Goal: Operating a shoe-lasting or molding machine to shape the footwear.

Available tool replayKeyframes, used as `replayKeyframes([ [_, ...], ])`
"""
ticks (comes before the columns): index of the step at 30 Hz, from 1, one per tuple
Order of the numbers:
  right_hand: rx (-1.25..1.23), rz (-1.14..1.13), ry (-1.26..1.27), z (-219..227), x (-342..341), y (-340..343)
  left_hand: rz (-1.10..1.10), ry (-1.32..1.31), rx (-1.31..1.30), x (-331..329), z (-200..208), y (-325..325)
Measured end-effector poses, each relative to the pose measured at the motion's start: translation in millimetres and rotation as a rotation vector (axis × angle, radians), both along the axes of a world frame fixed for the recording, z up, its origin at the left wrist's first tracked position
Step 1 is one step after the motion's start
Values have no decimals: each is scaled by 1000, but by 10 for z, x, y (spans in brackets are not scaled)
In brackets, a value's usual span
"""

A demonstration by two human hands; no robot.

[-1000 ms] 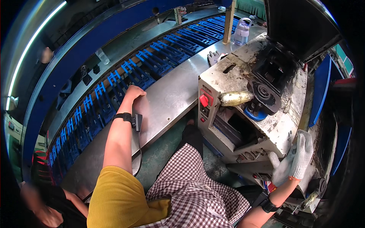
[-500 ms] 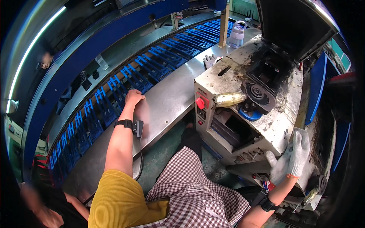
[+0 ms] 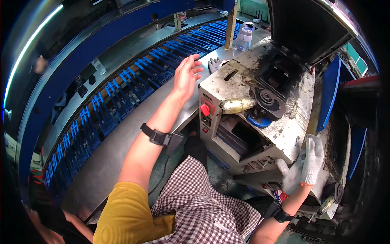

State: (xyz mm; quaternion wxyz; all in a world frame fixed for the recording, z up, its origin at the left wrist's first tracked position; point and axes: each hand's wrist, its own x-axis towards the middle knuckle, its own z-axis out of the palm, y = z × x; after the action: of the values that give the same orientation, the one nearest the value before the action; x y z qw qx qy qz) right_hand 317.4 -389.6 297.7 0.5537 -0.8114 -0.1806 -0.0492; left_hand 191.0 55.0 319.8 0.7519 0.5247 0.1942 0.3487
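Bare, with fingers stretched out and apart, my left hand (image 3: 187,77) is raised above the inner edge of the steel table (image 3: 134,118). Nothing is in it. Nearest to it on the table lies a grey-white work glove (image 3: 214,65), beside the scorched machine (image 3: 239,83). My right hand (image 3: 306,164) wears a white knit glove. It is by the machine's near right corner, thumb apart from the extended fingers, with nothing visible in it; whether it touches the machine I cannot tell. A handle wrapped in yellowish film (image 3: 237,105) sticks out from the machine's top, next to a red switch (image 3: 205,109).
A conveyor of blue slats (image 3: 130,75) curves along the table's far side. A clear water bottle (image 3: 243,37) stands by a wooden post (image 3: 230,28). The machine's black lid (image 3: 308,28) is raised. Another person (image 3: 53,211) is at lower left.
My left hand has lifted off the steel table and moved right and away from me, its fingers opening out. My right hand has stayed by the machine's corner. The view has shifted slightly.
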Motion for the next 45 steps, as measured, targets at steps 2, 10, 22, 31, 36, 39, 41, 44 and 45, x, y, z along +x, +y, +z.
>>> replayKeyframes([
  [2,8,-9,88,22,-3,-20,44,-138,-113,190,-29,-86],
  [10,-41,-31,94,47,-26,-23,113,-160,48,663,-221,-227],
  [22,-76,-27,26,-52,36,-68,236,-47,75,724,-253,-220],
  [31,-95,-17,-100,96,-70,81,330,8,187,773,-216,-243],
  [36,-204,178,-147,452,-1009,677,317,68,230,745,-203,-257],
  [39,144,507,337,270,-1387,1094,323,79,257,737,-209,-256],
  [41,182,621,477,-117,-1521,1353,323,74,267,745,-215,-272],
  [44,276,724,749,-622,-1683,1691,335,76,291,784,-212,-293],
  [45,351,747,848,-626,-1722,1786,345,83,294,777,-200,-302],
])
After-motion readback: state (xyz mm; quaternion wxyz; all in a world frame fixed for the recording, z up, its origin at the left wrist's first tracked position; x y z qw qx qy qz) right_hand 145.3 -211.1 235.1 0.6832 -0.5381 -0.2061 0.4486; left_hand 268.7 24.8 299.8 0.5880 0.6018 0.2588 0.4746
